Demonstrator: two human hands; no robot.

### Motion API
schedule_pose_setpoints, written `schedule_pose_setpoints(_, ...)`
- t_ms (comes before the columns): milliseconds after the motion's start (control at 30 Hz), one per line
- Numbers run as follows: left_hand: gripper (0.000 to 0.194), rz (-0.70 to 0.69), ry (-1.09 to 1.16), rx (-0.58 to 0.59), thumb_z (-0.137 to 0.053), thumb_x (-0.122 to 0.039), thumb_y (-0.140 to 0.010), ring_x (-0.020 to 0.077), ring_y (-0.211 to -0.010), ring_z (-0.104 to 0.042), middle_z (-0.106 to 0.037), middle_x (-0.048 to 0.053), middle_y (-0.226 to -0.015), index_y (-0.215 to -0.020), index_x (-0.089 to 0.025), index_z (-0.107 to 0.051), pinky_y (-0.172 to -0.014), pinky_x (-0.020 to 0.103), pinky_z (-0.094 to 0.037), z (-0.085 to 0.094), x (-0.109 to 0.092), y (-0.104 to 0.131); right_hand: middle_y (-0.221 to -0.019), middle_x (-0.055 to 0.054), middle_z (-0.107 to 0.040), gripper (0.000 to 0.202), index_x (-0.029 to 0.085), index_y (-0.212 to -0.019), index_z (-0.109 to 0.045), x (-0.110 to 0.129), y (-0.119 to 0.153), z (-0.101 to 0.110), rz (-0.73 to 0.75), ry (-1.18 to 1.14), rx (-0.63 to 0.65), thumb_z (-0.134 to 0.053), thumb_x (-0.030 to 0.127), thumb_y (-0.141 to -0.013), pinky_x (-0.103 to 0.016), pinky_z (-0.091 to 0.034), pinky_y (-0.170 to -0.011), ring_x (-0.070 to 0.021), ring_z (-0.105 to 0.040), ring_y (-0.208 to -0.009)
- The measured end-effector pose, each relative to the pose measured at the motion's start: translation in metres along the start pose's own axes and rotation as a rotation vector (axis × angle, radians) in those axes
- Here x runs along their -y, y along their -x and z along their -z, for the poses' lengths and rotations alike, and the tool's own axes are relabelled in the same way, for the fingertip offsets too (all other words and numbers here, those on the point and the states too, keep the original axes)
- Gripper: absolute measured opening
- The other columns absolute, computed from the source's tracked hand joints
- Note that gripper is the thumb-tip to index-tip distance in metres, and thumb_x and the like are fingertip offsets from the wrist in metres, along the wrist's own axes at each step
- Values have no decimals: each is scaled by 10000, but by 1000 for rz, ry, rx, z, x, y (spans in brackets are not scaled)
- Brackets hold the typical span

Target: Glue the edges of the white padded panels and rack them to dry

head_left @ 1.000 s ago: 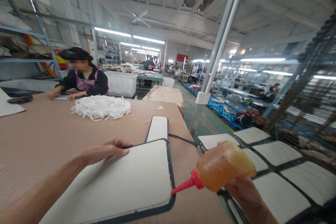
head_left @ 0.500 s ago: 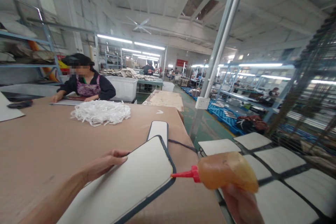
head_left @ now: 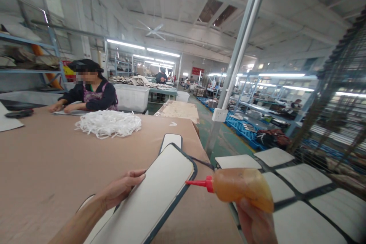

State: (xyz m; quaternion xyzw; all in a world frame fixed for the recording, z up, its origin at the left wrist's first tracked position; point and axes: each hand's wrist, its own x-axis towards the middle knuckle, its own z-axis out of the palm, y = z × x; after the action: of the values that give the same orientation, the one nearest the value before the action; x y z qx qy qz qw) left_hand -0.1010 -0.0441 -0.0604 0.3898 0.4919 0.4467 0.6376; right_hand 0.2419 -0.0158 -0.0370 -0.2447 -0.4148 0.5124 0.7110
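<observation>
My left hand (head_left: 126, 187) is closed on the left edge of a long white panel (head_left: 156, 190) with a dark border and rounded corners, thumb on its top face. My right hand (head_left: 254, 217) grips a squeeze bottle (head_left: 243, 187) of amber liquid, probably glue, from below. Its red nozzle (head_left: 197, 183) points left, with the tip at the panel's right edge, just below the corner. Beyond the panel lies another white piece with a dark border (head_left: 171, 143), partly covered. A further bordered panel (head_left: 100, 219) shows beneath my left forearm.
A heap of white strips (head_left: 108, 124) lies on the brown-covered table (head_left: 51, 152). Across it a co-worker (head_left: 97, 91) handles a flat piece. Several white panels (head_left: 303, 177) rest at the right. A metal post (head_left: 234, 57) with a socket box stands beyond the table's right edge.
The held panel has turned so its far end points more away from me. The nozzle tip now sits slightly farther back from the corner along the right edge. The co-worker's hands have shifted left.
</observation>
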Motion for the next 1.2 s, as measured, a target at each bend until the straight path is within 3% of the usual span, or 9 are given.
schedule_pose_setpoints(300, 467, -7, 36, -73, -755, -438, -681, 144, -759, -618, -744, 29, -873, -1083, -206, -704, -619, 190, -430, -8, 7, -5, -919, 67, -742, 465, 354, -994, -675, 4, 3, -11, -59, 20, 45, -842, 236, -576, -221, -541, -783, -166, -675, -849)
schedule_pose_setpoints(500, 456, -9, 19, -73, -756, -449, -674, 151, -747, -609, -743, 28, -856, -1059, -208, -714, -611, 198, -415, -9, 3, -6, -960, -3, -742, 520, 321, -1066, -660, 1, 5, -10, -75, 61, 67, -839, 273, -581, -332, -560, -799, -241, -683, -862)
schedule_pose_setpoints(700, 520, -15, 20, -116, -805, -482, -580, 148, -703, -609, -746, 26, -790, -998, -182, -730, -604, 204, -415, -13, -2, -5, -923, 36, -736, 465, 351, -950, -681, -4, 8, -8, -103, 47, 42, -858, 268, -528, -311, -562, -775, -226, -670, -855)
schedule_pose_setpoints(1067, 526, -34, 48, -82, -796, -476, -600, 186, -741, -656, -755, 57, -815, -1009, -154, -715, -651, 244, -470, -13, -7, -11, -869, 24, -732, 581, 334, -1034, -659, -6, 19, -13, -169, 41, 45, -874, 252, -500, -229, -559, -702, -178, -667, -745)
schedule_pose_setpoints(1200, 557, -35, 37, -103, -811, -485, -571, 179, -714, -647, -752, 64, -797, -990, -132, -713, -631, 243, -460, -12, -10, -15, -863, 26, -733, 486, 326, -962, -678, -6, 22, -16, -179, 36, 85, -857, 262, -514, -228, -557, -697, -182, -668, -741)
